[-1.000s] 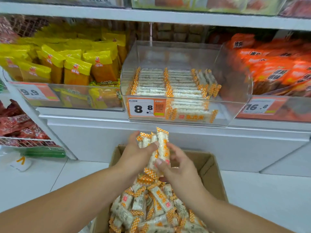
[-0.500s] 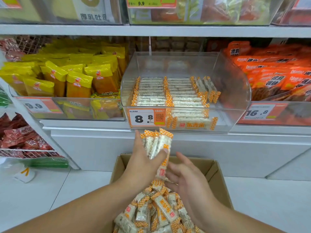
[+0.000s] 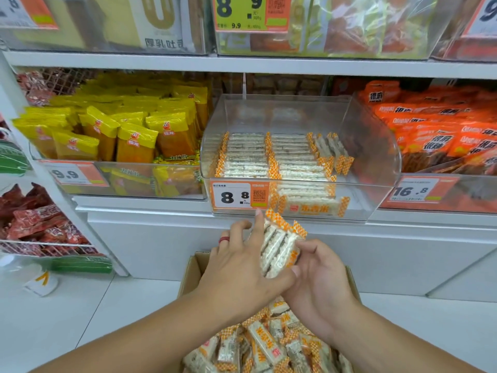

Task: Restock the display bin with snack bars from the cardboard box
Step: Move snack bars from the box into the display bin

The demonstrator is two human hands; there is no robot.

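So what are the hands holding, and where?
A small stack of snack bars between both hands: the left hand lies across its left side, and the right hand cups its lower right end.

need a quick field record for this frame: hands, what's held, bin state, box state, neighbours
left hand: on the near side of a small stack of snack bars, thumb under it, index finger straight up
right hand: cupping the same stack from the right
held stack: several bars side by side, above the box, below the bin front
display bin: clear, rows of bars on the left and centre, right part bare
cardboard box: open, loose bars piled inside
price tag: 8.8
neighbours: yellow packs left, orange packs right
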